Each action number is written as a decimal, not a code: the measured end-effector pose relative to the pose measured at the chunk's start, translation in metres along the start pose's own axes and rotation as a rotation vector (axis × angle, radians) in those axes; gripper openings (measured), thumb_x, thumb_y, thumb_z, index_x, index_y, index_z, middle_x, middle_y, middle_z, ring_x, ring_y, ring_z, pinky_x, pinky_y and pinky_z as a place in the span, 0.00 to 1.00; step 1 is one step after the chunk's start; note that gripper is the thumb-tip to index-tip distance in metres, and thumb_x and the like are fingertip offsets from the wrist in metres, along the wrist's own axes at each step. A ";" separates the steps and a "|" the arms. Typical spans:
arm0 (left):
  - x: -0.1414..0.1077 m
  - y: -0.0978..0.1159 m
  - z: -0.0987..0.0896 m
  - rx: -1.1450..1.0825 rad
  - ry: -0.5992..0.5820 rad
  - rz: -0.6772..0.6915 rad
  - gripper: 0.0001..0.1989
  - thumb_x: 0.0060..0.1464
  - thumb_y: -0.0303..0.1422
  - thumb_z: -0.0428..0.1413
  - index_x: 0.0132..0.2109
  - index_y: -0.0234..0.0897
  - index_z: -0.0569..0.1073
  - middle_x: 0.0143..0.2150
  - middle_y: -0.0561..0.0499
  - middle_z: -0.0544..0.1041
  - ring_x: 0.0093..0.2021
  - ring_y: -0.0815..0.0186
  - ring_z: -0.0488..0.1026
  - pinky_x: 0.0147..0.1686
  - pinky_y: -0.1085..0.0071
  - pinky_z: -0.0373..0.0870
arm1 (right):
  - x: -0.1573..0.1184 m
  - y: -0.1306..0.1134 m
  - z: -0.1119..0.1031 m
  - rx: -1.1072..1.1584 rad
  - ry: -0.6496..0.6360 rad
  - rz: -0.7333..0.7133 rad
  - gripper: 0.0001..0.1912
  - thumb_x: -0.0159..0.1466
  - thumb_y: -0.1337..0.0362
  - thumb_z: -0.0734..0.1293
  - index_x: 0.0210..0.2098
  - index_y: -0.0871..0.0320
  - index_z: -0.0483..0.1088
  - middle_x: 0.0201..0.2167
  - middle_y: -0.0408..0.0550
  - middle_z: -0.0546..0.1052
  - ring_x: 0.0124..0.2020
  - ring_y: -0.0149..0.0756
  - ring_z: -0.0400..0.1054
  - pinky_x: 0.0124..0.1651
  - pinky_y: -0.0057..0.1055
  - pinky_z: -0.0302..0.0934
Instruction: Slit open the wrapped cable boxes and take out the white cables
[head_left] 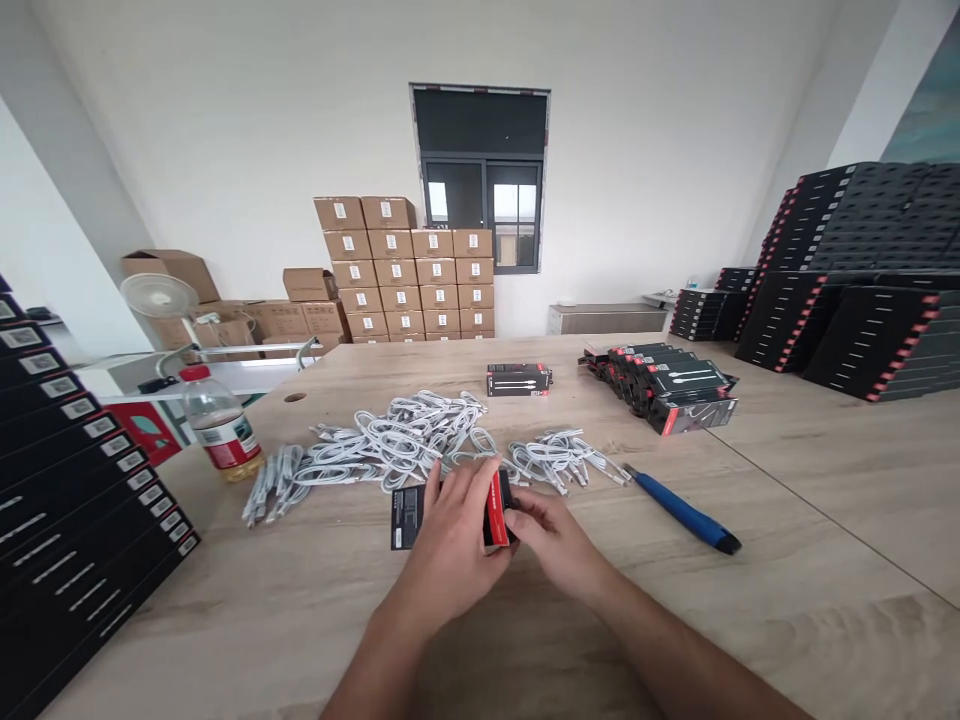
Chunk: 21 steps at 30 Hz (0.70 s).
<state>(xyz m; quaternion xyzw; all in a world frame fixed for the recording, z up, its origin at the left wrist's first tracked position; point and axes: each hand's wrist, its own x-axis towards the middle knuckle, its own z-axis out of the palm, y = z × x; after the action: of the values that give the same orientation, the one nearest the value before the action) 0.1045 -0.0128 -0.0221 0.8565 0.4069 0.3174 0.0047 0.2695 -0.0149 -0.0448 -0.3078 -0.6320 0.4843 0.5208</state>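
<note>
My left hand is wrapped over a small black and red cable box held just above the wooden table. At the box's red right end, my right hand grips with thumb and fingers, partly hiding that end. Just beyond my hands lies a heap of coiled white cables, with a smaller bunch of cables to its right. A blue-handled tool rests to the right of my hands. Farther back, another black cable box lies on the table.
Several black cable boxes are piled at the right. Tall stacks of black boxes stand at the left and far right. A red-capped bottle stands left of the cables. Brown cartons rise against the back wall.
</note>
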 end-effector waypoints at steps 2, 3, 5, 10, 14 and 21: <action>0.001 0.001 0.002 0.000 0.012 -0.014 0.38 0.48 0.26 0.59 0.66 0.45 0.58 0.61 0.45 0.71 0.64 0.52 0.66 0.71 0.45 0.36 | 0.000 -0.002 0.000 -0.013 -0.002 0.030 0.10 0.62 0.58 0.67 0.37 0.55 0.78 0.33 0.43 0.80 0.40 0.41 0.73 0.45 0.35 0.68; 0.001 0.002 0.003 -0.002 0.012 -0.016 0.36 0.47 0.26 0.59 0.64 0.46 0.60 0.61 0.45 0.72 0.63 0.52 0.67 0.71 0.45 0.36 | 0.000 -0.002 0.000 -0.020 -0.004 0.045 0.10 0.61 0.60 0.67 0.37 0.55 0.78 0.33 0.43 0.80 0.40 0.41 0.74 0.45 0.35 0.68; 0.002 0.002 0.002 -0.002 -0.003 -0.010 0.33 0.47 0.25 0.59 0.60 0.46 0.63 0.61 0.46 0.72 0.63 0.53 0.67 0.71 0.46 0.35 | 0.000 -0.003 0.000 -0.027 -0.007 0.063 0.09 0.59 0.63 0.66 0.37 0.56 0.78 0.34 0.43 0.81 0.40 0.41 0.74 0.45 0.35 0.67; 0.002 0.003 -0.001 0.012 -0.042 0.007 0.30 0.46 0.22 0.58 0.56 0.47 0.65 0.58 0.48 0.76 0.60 0.54 0.70 0.70 0.46 0.37 | 0.001 0.000 0.002 0.013 -0.005 0.097 0.10 0.54 0.68 0.66 0.35 0.57 0.77 0.33 0.43 0.80 0.38 0.39 0.73 0.44 0.34 0.66; 0.002 0.006 0.000 0.025 -0.067 0.024 0.27 0.44 0.23 0.61 0.52 0.46 0.67 0.51 0.51 0.78 0.55 0.54 0.72 0.69 0.45 0.37 | 0.001 0.005 0.004 0.004 0.004 0.110 0.11 0.50 0.71 0.64 0.32 0.58 0.75 0.31 0.42 0.79 0.36 0.37 0.72 0.42 0.32 0.64; 0.001 0.007 0.011 0.008 -0.056 0.055 0.28 0.43 0.19 0.58 0.51 0.46 0.68 0.53 0.49 0.79 0.62 0.51 0.70 0.70 0.43 0.32 | 0.002 0.010 0.004 -0.097 0.091 0.112 0.11 0.46 0.71 0.61 0.27 0.57 0.71 0.27 0.40 0.78 0.33 0.36 0.71 0.36 0.30 0.62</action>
<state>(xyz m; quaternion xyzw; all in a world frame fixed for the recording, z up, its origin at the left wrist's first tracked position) 0.1156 -0.0137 -0.0284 0.8760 0.3842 0.2916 0.0040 0.2638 -0.0109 -0.0534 -0.3891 -0.6124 0.4670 0.5055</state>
